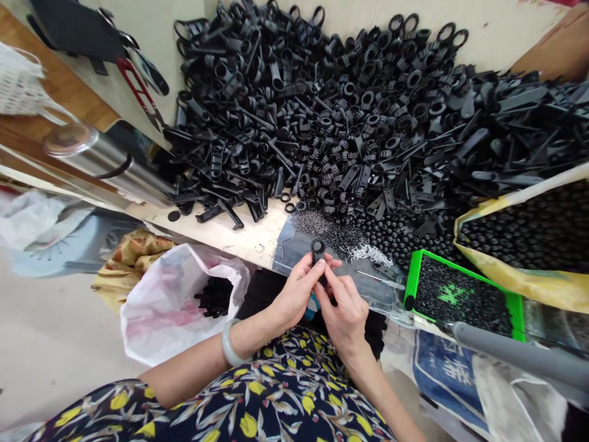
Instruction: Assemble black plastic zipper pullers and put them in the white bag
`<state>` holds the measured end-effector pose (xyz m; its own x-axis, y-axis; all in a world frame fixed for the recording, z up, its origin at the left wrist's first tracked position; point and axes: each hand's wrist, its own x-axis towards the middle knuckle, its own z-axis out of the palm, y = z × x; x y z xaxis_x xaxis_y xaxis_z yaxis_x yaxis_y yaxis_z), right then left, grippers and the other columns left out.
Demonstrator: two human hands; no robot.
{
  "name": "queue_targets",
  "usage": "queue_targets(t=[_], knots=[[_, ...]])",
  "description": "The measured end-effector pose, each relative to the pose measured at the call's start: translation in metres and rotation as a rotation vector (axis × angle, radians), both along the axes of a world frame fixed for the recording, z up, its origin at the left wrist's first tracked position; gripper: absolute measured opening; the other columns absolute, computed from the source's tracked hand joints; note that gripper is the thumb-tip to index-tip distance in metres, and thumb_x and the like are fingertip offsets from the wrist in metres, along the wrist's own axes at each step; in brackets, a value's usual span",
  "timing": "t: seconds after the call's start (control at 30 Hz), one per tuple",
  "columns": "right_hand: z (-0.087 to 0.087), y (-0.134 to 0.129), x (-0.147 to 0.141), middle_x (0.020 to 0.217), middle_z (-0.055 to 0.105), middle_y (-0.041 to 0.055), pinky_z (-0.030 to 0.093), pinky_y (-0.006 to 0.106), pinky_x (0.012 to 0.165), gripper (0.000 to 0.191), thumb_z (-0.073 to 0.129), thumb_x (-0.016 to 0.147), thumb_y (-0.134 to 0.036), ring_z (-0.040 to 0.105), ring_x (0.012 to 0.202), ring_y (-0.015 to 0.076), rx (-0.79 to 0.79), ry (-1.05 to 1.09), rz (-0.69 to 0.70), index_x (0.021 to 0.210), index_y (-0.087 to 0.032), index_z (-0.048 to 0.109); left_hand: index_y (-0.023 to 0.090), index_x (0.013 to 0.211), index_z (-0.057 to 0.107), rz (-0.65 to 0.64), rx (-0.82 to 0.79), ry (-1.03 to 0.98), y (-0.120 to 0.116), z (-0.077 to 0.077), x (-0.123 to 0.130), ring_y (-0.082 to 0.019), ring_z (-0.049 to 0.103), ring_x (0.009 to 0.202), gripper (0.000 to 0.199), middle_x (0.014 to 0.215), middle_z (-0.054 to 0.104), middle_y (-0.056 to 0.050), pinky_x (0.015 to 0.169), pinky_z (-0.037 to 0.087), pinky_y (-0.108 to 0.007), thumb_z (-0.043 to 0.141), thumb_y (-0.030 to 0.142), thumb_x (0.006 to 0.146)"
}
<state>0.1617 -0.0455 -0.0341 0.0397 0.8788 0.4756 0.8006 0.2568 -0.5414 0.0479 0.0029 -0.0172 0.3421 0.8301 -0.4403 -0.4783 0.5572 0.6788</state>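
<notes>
A ring-headed black plastic part (317,250) stands upright between the two hands, just in front of the lower edge of a large heap of matte black plastic pieces (322,123). The left hand (294,293), a pale green bangle (231,344) around its wrist, is closed on the part, with the fingertips (309,270) pinching it. The right hand (339,310) also grasps it lower down with curled fingers, though the exact hold is partly hidden. To the right of the heap's near edge lie a green-framed tray of small black beads (469,274) and a yellow sack of black beads (506,279). Fine silver pins (368,253) are scattered at the heap's foot. Left of the heap stands a steel vacuum flask (105,159), and nearer the person than the heap sits a white plastic bag (156,325) holding black pieces.
</notes>
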Motion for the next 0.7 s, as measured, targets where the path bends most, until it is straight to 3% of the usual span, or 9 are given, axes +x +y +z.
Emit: queue_targets(t=[0.1, 0.23, 0.37, 0.43, 0.53, 0.6, 0.7], knots=[[-0.003, -0.002, 0.0, 0.087, 0.071, 0.0047, 0.056, 0.023, 0.062, 0.039, 0.065, 0.101, -0.023, 0.069, 0.067, 0.0132, -0.005, 0.0, 0.012, 0.141, -0.02, 0.066, 0.016, 0.103, 0.074, 0.006, -0.021, 0.025, 0.003, 0.001, -0.002, -0.018, 0.068, 0.099, 0.033, 0.111, 0.075, -0.009, 0.082, 0.054, -0.025, 0.079, 0.044, 0.087], [0.007, -0.006, 0.005, 0.095, 0.072, 0.0059, 0.058, 0.025, 0.067, 0.037, 0.068, 0.099, -0.025, 0.068, 0.07, 0.0135, -0.079, 0.175, 0.055, 0.136, -0.021, 0.069, 0.016, 0.102, 0.072, -0.027, -0.053, -0.032, 0.004, 0.004, -0.004, -0.016, 0.067, 0.084, 0.035, 0.096, 0.074, -0.007, 0.076, 0.054, -0.026, 0.08, 0.046, 0.085], [0.018, 0.003, 0.022, 0.088, 0.068, 0.0028, 0.056, 0.028, 0.067, 0.023, 0.068, 0.098, -0.031, 0.063, 0.07, 0.0143, -0.195, 0.361, -0.054, 0.119, -0.023, 0.077, 0.016, 0.103, 0.069, -0.065, -0.006, 0.0, 0.005, 0.004, -0.01, -0.012, 0.062, 0.07, 0.036, 0.082, 0.069, -0.003, 0.071, 0.053, -0.025, 0.077, 0.048, 0.088], [0.019, 0.013, 0.029, 0.088, 0.065, 0.0017, 0.055, 0.029, 0.068, 0.027, 0.07, 0.096, -0.037, 0.062, 0.072, 0.0145, -0.287, 0.477, -0.075, 0.119, -0.024, 0.076, 0.015, 0.102, 0.068, -0.123, 0.064, 0.019, 0.004, 0.003, -0.013, -0.012, 0.061, 0.067, 0.037, 0.079, 0.067, -0.002, 0.069, 0.052, -0.026, 0.073, 0.05, 0.091], [0.017, 0.028, 0.032, 0.097, 0.063, 0.0011, 0.055, 0.028, 0.063, 0.031, 0.074, 0.093, -0.044, 0.062, 0.066, 0.0117, -0.529, 0.782, 0.091, 0.117, -0.025, 0.074, 0.015, 0.1, 0.066, -0.244, 0.167, 0.074, 0.003, 0.005, -0.019, -0.011, 0.056, 0.06, 0.039, 0.075, 0.063, -0.001, 0.059, 0.047, -0.024, 0.067, 0.054, 0.094], [0.015, 0.034, 0.031, 0.098, 0.063, 0.0006, 0.053, 0.027, 0.057, 0.027, 0.074, 0.091, -0.047, 0.06, 0.058, 0.0094, -0.663, 0.958, 0.207, 0.104, -0.023, 0.073, 0.015, 0.099, 0.066, -0.307, 0.209, 0.122, 0.003, 0.009, -0.024, -0.01, 0.053, 0.057, 0.04, 0.074, 0.063, -0.001, 0.056, 0.045, -0.023, 0.067, 0.055, 0.094], [0.013, 0.037, 0.027, 0.095, 0.061, 0.0, 0.051, 0.025, 0.054, 0.027, 0.076, 0.089, -0.047, 0.056, 0.056, 0.0077, -0.697, 1.034, 0.245, 0.09, -0.02, 0.072, 0.015, 0.101, 0.07, -0.397, 0.252, 0.155, 0.007, 0.016, -0.034, -0.012, 0.058, 0.063, 0.037, 0.081, 0.067, -0.004, 0.064, 0.05, -0.027, 0.069, 0.052, 0.093]])
